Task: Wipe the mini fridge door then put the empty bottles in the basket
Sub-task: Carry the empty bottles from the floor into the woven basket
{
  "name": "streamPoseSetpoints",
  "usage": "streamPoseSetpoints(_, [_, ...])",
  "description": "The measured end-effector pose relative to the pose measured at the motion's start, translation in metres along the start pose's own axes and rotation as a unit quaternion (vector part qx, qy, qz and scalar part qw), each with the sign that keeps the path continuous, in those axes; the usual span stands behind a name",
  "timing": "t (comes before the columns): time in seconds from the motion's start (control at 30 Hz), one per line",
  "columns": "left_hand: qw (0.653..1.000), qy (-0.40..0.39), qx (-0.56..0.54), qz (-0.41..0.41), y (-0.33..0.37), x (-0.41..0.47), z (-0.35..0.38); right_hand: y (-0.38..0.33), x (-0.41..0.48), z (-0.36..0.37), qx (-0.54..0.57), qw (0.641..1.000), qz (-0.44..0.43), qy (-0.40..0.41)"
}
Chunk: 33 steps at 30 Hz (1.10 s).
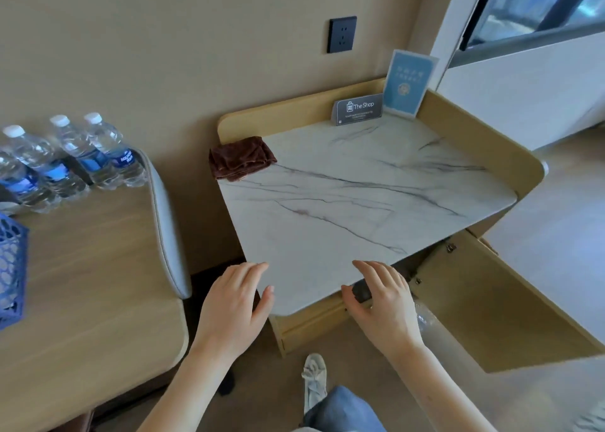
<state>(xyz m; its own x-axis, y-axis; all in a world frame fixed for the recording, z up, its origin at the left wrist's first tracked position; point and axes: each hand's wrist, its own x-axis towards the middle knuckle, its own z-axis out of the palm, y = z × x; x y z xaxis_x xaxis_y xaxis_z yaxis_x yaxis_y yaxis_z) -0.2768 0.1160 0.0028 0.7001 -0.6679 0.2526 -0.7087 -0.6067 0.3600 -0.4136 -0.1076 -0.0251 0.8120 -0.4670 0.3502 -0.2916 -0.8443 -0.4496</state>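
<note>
**Hands at near edge of marble cabinet, door open, bottles parked left**

Containers: blue lattice basket (11,271) is seen at the far-left frame edge on the wooden table (91,268); only partly in view, contents can't be told. Four clear water bottles (70,158) with white caps and blue labels are stood upright in a tight cluster at the table's far left, well apart from the basket. Fill level can't be judged.

Hands: left hand (237,304) is held open, fingers spread and relaxed, at the near-left corner of the marble top (353,196); nothing is gripped, contact with the edge can't be confirmed. Right hand (381,304) is curled loosely at the near edge around a small dark object (361,292), identity unclear. Something clear and crinkled is partly seen just below the right wrist.

Cloth: brown cloth (242,158) is left bunched on the far-left corner of the marble top, overhanging the left edge slightly.

Edges/room: marble top is walled by a raised wooden rim (474,127) on the far and right sides; left and near sides open. Two cards (386,101) are propped in the far corner. The middle of the top is bare. Wooden door (491,304) is swung open to the right below the top. A gap is kept between table and cabinet.
</note>
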Motion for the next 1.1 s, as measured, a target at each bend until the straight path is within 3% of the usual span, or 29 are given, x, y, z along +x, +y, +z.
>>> streamPoseSetpoints(0.27, [0.995,-0.050,-0.049,0.065,0.032,-0.117,-0.022,-0.037,-0.160,-0.054,-0.016,0.997,0.080,0.012])
streamPoseSetpoints(0.67, [0.967,-0.090,-0.079,0.225,0.160,-0.163,-0.003,-0.004,-0.330,-0.158,-0.097,0.958,0.208,0.172])
streamPoseSetpoints(0.93, [0.962,-0.153,-0.084,0.212,0.232,-0.224,0.054,0.049,-0.422,-0.196,-0.088,0.955,0.251,0.129])
streamPoseSetpoints(1.1, [0.971,-0.131,-0.081,0.183,0.287,-0.232,0.077,0.095,-0.436,-0.228,-0.077,0.965,0.235,0.086])
